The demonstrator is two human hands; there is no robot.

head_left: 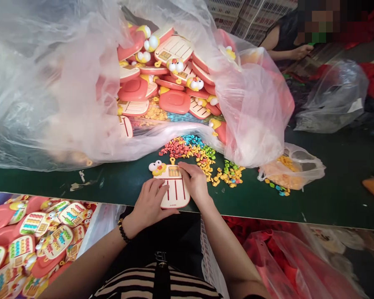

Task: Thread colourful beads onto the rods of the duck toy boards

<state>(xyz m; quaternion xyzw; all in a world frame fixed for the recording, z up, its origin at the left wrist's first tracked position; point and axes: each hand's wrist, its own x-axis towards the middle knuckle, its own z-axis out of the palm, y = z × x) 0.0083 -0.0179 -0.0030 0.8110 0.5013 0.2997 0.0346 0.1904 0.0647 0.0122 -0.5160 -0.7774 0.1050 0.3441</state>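
A cream and red toy board (175, 199) lies at the table's near edge, with a duck-like head with bulging white eyes at its top left, a yellow loop and several dark slots. My left hand (149, 199) grips its left side, fingers over the face and thumb along the bottom edge. My right hand (197, 182) is closed at the board's upper right corner, fingertips bent against it; whatever they pinch is hidden. Just beyond lie small loose pieces, red (174, 148), blue (191, 140), green (209, 152) and yellow (205, 164).
A large clear plastic bag (187, 128) full of similar boards stands behind. Finished-looking boards with coloured pieces (34, 224) fill a container at lower left. A small bag of yellow pieces (288, 170) sits on the green table (268, 207). Another person (280, 45) is at upper right.
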